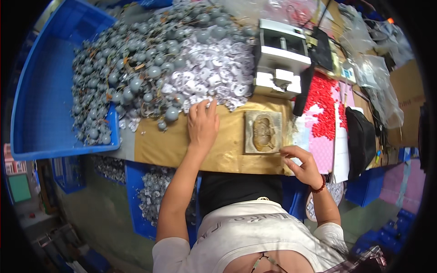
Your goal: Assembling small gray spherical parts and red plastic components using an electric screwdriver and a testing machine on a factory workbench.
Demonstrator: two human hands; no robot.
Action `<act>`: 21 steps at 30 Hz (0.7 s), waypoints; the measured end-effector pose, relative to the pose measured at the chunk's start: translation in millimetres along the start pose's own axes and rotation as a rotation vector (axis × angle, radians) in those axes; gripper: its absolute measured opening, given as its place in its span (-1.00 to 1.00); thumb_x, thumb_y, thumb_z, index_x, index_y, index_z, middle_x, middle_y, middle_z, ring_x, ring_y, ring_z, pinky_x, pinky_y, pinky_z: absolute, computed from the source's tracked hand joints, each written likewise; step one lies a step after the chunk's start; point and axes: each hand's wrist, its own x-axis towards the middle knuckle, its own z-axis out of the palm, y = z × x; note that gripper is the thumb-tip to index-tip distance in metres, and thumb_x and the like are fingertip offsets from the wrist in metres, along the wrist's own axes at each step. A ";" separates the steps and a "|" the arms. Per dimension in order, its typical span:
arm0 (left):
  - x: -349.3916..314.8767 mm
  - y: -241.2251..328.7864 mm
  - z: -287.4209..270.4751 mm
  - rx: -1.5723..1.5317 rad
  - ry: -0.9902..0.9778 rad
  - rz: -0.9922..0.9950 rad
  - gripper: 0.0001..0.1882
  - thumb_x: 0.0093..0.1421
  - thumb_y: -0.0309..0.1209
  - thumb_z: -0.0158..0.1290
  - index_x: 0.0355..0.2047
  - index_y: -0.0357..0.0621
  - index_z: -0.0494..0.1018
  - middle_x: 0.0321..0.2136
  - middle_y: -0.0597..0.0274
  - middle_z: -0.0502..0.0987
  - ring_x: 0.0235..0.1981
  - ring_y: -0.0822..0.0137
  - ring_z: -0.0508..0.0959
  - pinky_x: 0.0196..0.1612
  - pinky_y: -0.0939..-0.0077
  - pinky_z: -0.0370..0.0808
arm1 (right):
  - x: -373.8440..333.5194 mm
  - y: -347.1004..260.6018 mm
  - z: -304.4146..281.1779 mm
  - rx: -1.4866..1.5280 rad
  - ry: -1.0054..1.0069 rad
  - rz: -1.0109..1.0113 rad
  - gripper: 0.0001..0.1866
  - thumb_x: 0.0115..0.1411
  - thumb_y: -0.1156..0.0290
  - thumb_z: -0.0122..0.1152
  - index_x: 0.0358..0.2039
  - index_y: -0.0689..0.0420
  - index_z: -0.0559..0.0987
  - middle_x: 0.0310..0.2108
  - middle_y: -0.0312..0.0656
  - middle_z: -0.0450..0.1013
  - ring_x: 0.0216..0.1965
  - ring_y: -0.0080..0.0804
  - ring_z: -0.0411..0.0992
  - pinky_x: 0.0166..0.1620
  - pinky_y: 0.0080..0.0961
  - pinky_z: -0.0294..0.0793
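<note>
My left hand (203, 123) reaches to the near edge of a pile of small white plastic parts (214, 73). Its fingers are stretched out and slightly apart, the tips touching the pieces there. To the right, a square metal mould block (249, 132) with a rounded hollow lies on the brown-covered table. Beside that block's near right corner is my right hand (304, 167), thumb and forefinger curved with a gap between them. Nothing shows in its grasp. Grey balls with thin stems (154, 72) are heaped beyond and left of the white parts.
A white and black machine (280, 59) stands behind the mould block. Red small pieces (322, 104) lie on pink material at right, near a black bag (361, 141). A large blue bin (43, 91) sits tilted at left. Blue crates (136, 200) stand below the table edge.
</note>
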 end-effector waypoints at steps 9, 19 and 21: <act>20.0 31.4 49.8 0.040 -0.082 0.191 -0.64 0.09 -0.40 0.17 -0.07 -0.08 0.47 -0.28 0.21 0.48 -0.13 0.14 0.45 -0.14 0.18 0.39 | -12.3 59.3 -91.6 -0.379 0.396 -0.007 -0.80 0.18 0.57 0.24 -0.16 0.24 0.58 -0.27 -0.11 0.54 -0.26 -0.33 0.53 -0.18 -0.49 0.51; -67.1 32.5 10.8 -0.196 -0.248 0.301 -0.67 0.07 -0.50 0.16 -0.12 -0.23 0.46 -0.13 -0.04 0.47 -0.15 -0.08 0.47 -0.10 0.16 0.49 | 28.1 126.4 -100.2 -1.038 0.287 -0.169 -0.93 0.02 0.50 0.14 -0.45 0.14 0.56 -0.40 -0.13 0.47 -0.25 -0.14 0.42 -0.19 -0.26 0.44; -84.8 38.3 -1.0 -0.162 -0.269 0.309 -0.56 0.08 -0.55 0.11 0.02 -0.23 0.43 -0.02 -0.04 0.42 -0.06 -0.08 0.43 -0.01 0.20 0.48 | 31.6 129.8 -104.3 -1.047 0.280 -0.185 -0.95 0.02 0.50 0.15 -0.46 0.12 0.56 -0.41 -0.15 0.47 -0.26 -0.15 0.41 -0.18 -0.26 0.42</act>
